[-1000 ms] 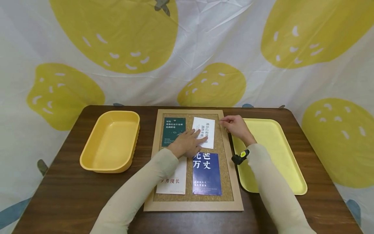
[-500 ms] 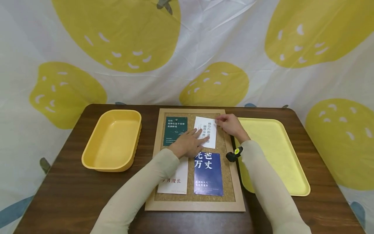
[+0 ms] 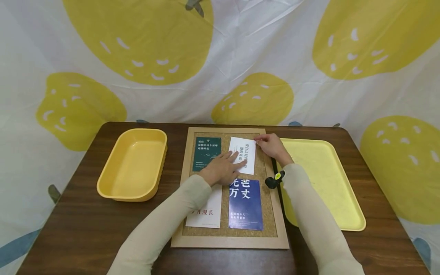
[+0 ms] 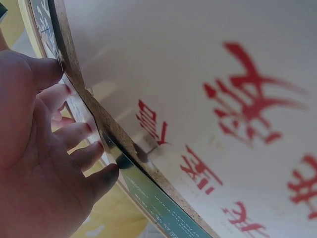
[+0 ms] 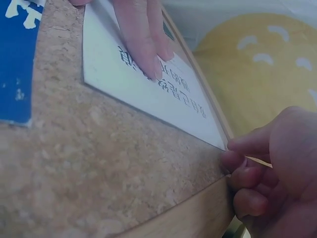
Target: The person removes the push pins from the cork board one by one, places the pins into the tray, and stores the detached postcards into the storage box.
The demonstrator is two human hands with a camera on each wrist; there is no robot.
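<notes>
A white card (image 3: 242, 154) with dark lettering lies slightly askew at the upper right of a wood-framed cork board (image 3: 225, 231). My left hand (image 3: 221, 168) rests across it with spread, straight fingers, covering part of its left side. At the card's top right corner, my right hand (image 3: 269, 145) pinches with thumb and forefinger; I cannot tell what tiny thing is between the fingertips. In the right wrist view the curled lower fingers (image 5: 250, 201) are by the wooden frame. Below the card is a blue card (image 3: 245, 206); a green card (image 3: 207, 151) with a round tack is at upper left.
Lower left on the board is a white card with red lettering (image 3: 206, 215), partly under the left forearm. A deep yellow bin (image 3: 132, 164) stands to the left, and a flat pale yellow tray (image 3: 323, 175) lies to the right, partly under the right arm.
My right hand has moved left from beside the board's frame to the white card's top right corner, fingertips pinched throughout. My left hand stays on the card; the head view has shifted slightly.
</notes>
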